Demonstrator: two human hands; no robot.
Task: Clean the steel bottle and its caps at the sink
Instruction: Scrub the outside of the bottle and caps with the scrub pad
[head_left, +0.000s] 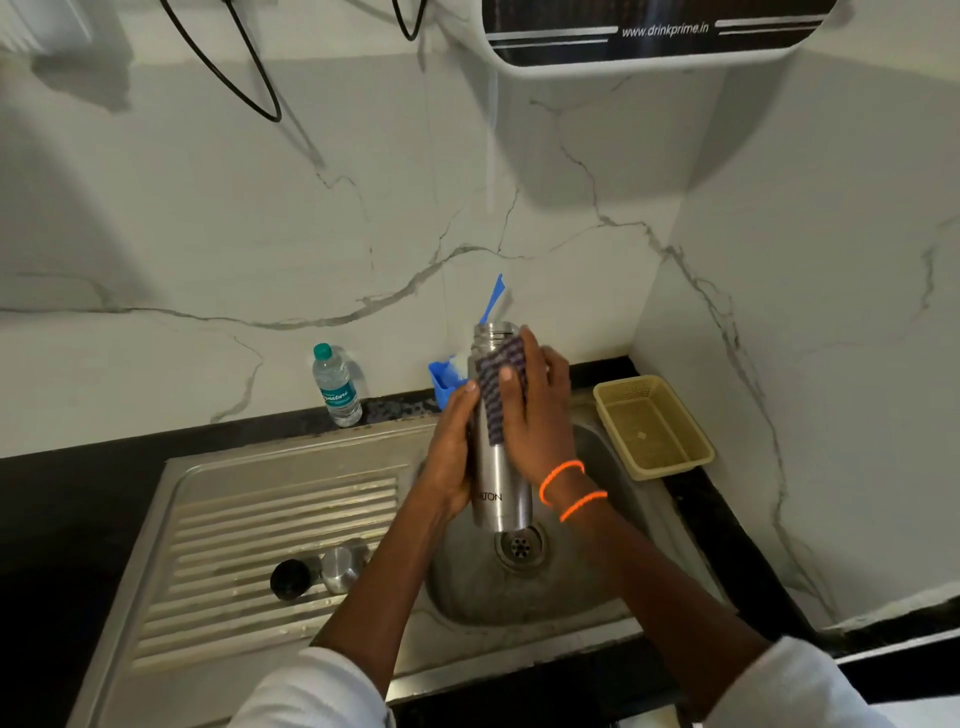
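An open steel bottle (500, 483) stands upright in the air above the sink bowl (524, 587), its mouth at the top. My left hand (451, 452) grips its left side around the middle. My right hand (537, 415) presses a dark checked scrub pad (496, 387) against the bottle's upper body, fingers wrapped round both. On the ribbed drainboard (249, 551) lie two caps: a black inner cap (290, 578) and a steel outer cap (343, 564), side by side.
A small plastic water bottle (336, 387) stands on the dark counter behind the drainboard. A blue holder (445, 382) with a blue-handled brush (493, 299) sits behind the steel bottle. A beige plastic basket (653, 426) rests right of the sink. A water purifier (649, 36) hangs overhead.
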